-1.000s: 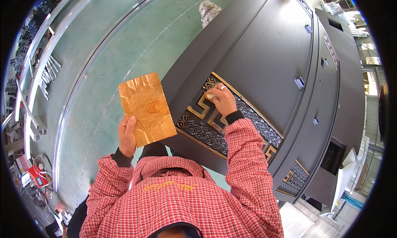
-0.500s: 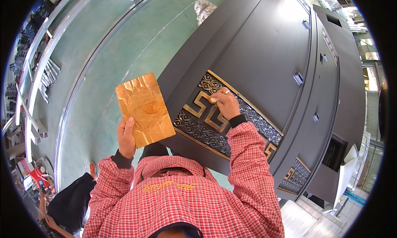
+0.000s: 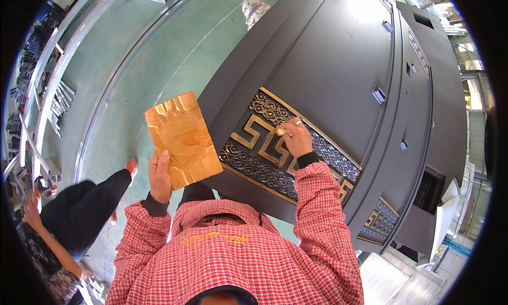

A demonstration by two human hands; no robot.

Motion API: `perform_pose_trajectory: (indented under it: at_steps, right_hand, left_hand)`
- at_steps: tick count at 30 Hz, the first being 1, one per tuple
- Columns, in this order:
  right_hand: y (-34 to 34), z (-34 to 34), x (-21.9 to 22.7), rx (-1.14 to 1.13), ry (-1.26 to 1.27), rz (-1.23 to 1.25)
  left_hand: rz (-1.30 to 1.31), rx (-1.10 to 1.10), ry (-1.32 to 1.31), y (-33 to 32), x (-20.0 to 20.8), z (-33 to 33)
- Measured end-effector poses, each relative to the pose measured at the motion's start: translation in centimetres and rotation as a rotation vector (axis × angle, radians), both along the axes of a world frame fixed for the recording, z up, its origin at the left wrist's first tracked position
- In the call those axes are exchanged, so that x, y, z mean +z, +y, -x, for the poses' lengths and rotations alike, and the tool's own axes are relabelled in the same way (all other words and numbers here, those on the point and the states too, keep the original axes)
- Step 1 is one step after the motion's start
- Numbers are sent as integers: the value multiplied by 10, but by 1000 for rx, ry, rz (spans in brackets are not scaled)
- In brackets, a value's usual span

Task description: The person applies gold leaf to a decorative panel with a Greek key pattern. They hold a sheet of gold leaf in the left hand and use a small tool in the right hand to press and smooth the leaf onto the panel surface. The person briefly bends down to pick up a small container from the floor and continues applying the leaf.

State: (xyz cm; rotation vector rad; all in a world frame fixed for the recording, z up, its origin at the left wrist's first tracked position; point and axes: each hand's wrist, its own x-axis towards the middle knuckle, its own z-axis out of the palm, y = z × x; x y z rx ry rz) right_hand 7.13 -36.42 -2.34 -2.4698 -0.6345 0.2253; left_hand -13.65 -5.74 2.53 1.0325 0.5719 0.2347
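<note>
My left hand (image 3: pixel 159 173) holds up a flat board wrapped in crinkled gold foil (image 3: pixel 182 138) by its lower edge. My right hand (image 3: pixel 296 138) is closed on a small pale pad or brush (image 3: pixel 283 131) and presses it on the gold key-pattern band (image 3: pixel 264 146) of an ornamental panel. That panel, with dark scrollwork around gold lines, is set low in a large dark grey metal door (image 3: pixel 328 77) lying tilted in front of me. Both my sleeves are red and white check.
Another person in black trousers (image 3: pixel 84 207) and a reddish shoe (image 3: pixel 130 167) stands at my left on the green floor (image 3: pixel 159 45). Metal rails and racks (image 3: pixel 37 119) line the far left. A second ornamental panel (image 3: pixel 378 220) sits lower right on the door.
The other person has stepped into view from the lower left, closer to me. My right hand stays on the gold pattern, shifted slightly. The foil board remains held up.
</note>
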Motion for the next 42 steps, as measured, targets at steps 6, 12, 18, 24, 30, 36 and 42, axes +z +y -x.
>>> perform_pose_trajectory:
  at_steps: [6,12,18,24,30,36,42]
  right_hand:
    - [9,23,-5,-200,46,2]
    - [14,77,8,-33,207,-41]
    - [19,36,-2,-336,-27,-44]
    - [20,87,0,-129,126,55]
    - [21,67,4,-329,41,-2]
    - [19,93,13,-192,165,-77]
    - [53,76,89,-237,195,-426]
  left_hand:
    - [3,-20,-18,-3,-1,-4]
    - [11,-34,3,-1,2,-5]
    - [16,-52,-12,-1,0,-7]
    - [-4,-41,10,2,-2,-3]
    - [13,-60,3,2,0,-3]
    - [10,-63,-10,2,3,-5]
    - [80,-121,-64,-9,0,-15]
